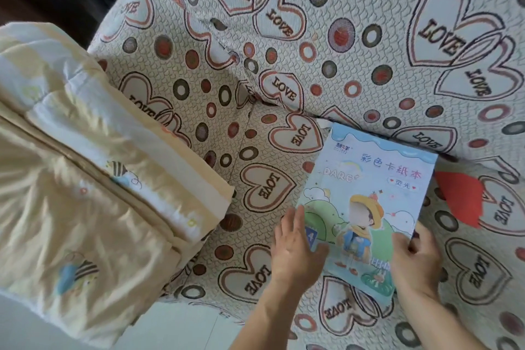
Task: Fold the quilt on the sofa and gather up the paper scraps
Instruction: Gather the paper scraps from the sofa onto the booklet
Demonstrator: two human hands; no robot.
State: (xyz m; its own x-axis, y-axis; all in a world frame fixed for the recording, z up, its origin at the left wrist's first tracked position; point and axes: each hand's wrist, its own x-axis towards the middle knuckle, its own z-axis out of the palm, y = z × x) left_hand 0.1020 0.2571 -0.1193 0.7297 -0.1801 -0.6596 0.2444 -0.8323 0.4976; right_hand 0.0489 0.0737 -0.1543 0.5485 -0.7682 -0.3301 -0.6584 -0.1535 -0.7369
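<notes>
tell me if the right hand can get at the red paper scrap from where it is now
Probably yes. The red paper scrap lies bare on the sofa cover, just beyond the right hand, with nothing on top of it. But that hand is gripping the card paper pad and would need to let go first.

Bright, even daylight with soft shadows — slight motion blur throughout, wide-angle bending toward the edges.

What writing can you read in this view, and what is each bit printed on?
"LOVE": repeated inside hearts on the sofa cover.
"彩色卡纸本": title on the card-paper pad.
"DARE": pad cover, upper left.
"4": blue square by the left hand.
Brand mark and small pink label on the pad: too blurred to read.
</notes>
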